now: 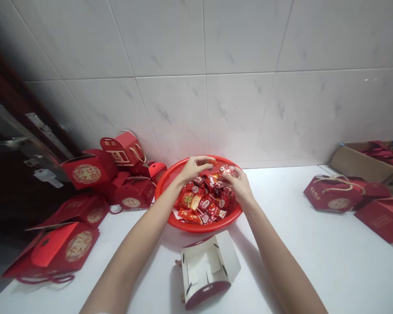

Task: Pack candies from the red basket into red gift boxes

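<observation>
A round red plastic basket [163, 185] stands against the wall, heaped with red wrapped candies [206, 203]. Over its left half is my left hand [196, 169], its thumb and fingertips brought close together. Whatever lies between those tips is too small to make out. My right hand [238, 183] is above the basket's right side, fingers closed on a red candy packet [227, 169] with white print. In front of the basket, an open gift box [205, 266] shows its white inside and a dark red end panel; no candy is visible in it.
Several red gift boxes [131, 192] are piled on the left, beside a dark door with a key [47, 176] in its lock. On the right stand more boxes [334, 194] and a cardboard carton [363, 159] holding dark red ribbon or cord. White tiled wall rises behind.
</observation>
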### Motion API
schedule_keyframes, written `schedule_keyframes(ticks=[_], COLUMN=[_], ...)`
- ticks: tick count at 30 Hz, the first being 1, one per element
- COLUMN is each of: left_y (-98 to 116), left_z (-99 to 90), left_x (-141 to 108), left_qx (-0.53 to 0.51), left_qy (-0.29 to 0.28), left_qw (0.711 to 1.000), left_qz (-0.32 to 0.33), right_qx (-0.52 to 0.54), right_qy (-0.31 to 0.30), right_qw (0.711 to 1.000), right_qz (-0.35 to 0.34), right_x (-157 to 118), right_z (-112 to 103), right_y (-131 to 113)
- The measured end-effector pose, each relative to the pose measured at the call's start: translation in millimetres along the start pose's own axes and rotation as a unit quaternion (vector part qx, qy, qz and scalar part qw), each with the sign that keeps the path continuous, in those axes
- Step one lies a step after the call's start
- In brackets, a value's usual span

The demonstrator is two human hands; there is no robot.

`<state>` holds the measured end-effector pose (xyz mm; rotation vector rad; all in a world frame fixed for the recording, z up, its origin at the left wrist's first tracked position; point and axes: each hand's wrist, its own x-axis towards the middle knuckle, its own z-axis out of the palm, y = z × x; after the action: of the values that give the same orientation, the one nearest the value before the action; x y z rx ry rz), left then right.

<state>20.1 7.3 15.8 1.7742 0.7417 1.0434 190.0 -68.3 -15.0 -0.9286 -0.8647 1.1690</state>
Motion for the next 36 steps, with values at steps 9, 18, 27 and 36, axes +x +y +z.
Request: schedule_keyframes(ticks=[9,18,27,36], left_y=[6,12,5,9], left_z=[3.9,9.7,15.9,18.2], left_x=[-5,-8,-9,-10], left_qx=[0.026,0.079,0.099,0.113], left_qy=[-0.072,-0.078,-0.095,-0.149], left_qw=[0.997,0.993,0.99,0.982], left_qz=[-0.019,-0.042,-0.034,-0.03], right_qx=[0.046,0.051,0.02,-0.01], right_qy=[-0.016,-0.018,-0.039,-0.022], right_qw=[0.999,0.998,0.998,1.0], right_qz=[0.017,0.027,0.039,0.018], right_x=[-1,-1,-4,-6], right_z=[-1,-2,-1,0], right_y=[-4,-6,-8,-8])
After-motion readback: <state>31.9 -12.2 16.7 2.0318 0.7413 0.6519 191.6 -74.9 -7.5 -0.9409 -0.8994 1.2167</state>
